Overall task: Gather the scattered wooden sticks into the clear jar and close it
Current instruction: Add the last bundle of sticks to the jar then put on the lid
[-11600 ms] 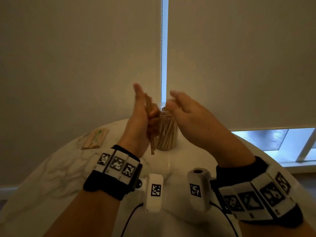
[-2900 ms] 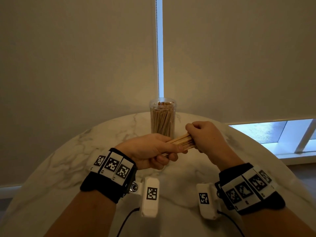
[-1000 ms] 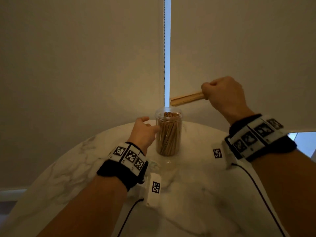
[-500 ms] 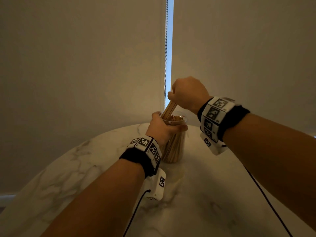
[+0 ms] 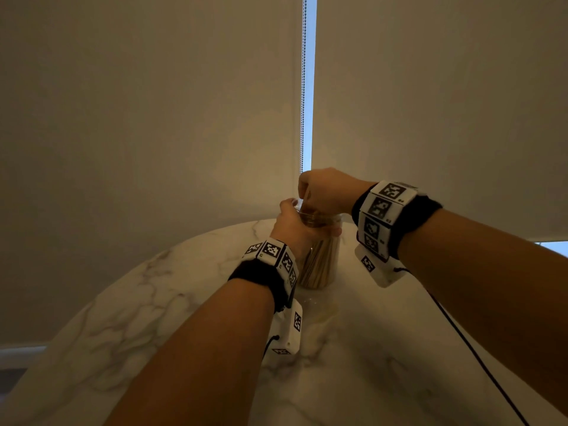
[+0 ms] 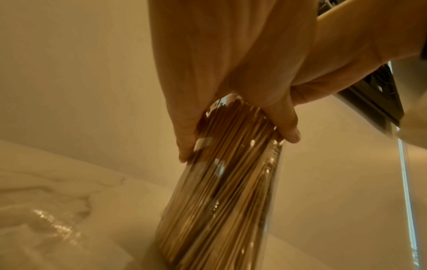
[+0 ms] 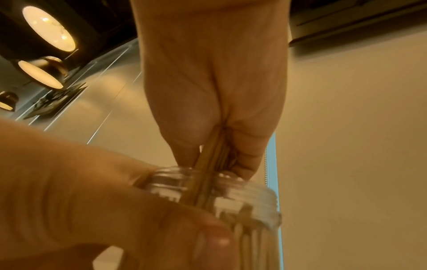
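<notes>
Two hands: both of ours work at one clear jar (image 5: 319, 265).
Jar position: it stands on the marble table (image 5: 153, 302), near the far edge, mouth uncapped.
Left hand (image 5: 295, 229): we wrap fingers and thumb around the jar just under its threaded neck (image 7: 231, 193); the wrist view shows the fingers (image 6: 284, 124) pressed to the wall.
Right hand (image 5: 325, 192): directly above the mouth, we pinch a small bundle of wooden sticks (image 7: 212, 159) between fingertips and thumb; its lower ends pass into the neck.
Jar contents: packed with more sticks (image 6: 221, 201), standing nearly upright.
Background: drawn roller blinds (image 5: 153, 103), bead chain (image 5: 303, 87) in their gap.
</notes>
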